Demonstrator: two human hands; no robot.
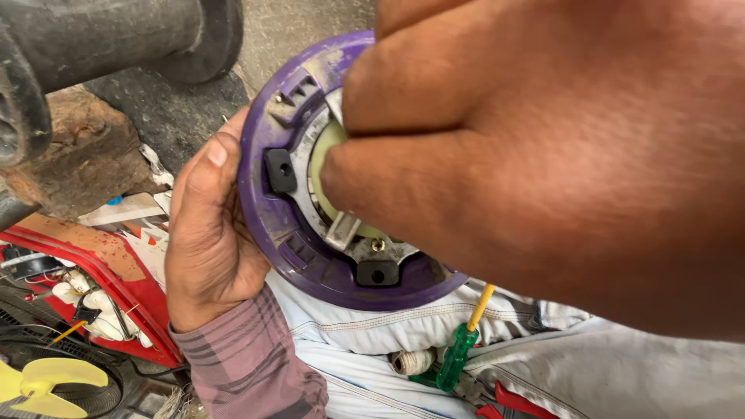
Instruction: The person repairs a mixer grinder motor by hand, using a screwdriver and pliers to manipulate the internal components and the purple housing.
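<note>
Purple plastic, scuffed and dusty, forms the round housing (pixel 268 225) held up over the person's lap, above pale cloth (pixel 372 334). Largest in view is the right hand (pixel 543 155), very close to the camera, coming in from the upper right with its knuckles toward the lens; its fingers (pixel 365 174) are curled and pressed into the middle of the housing, on a pale green part (pixel 322 147) and the grey metal plate (pixel 341 229) around it. Whether they pinch something there cannot be told, since the hand hides its own tips. The left hand (pixel 206 233) comes up from a plaid sleeve (pixel 248 365) at the lower left, palm cupped against the housing's left rim, thumb laid along the edge, fingers closed round the back of it. Below the housing a green-handled screwdriver (pixel 458 353) with a yellow shaft lies on the cloth. Two small black clips (pixel 281 171) sit inside the purple ring.
</note>
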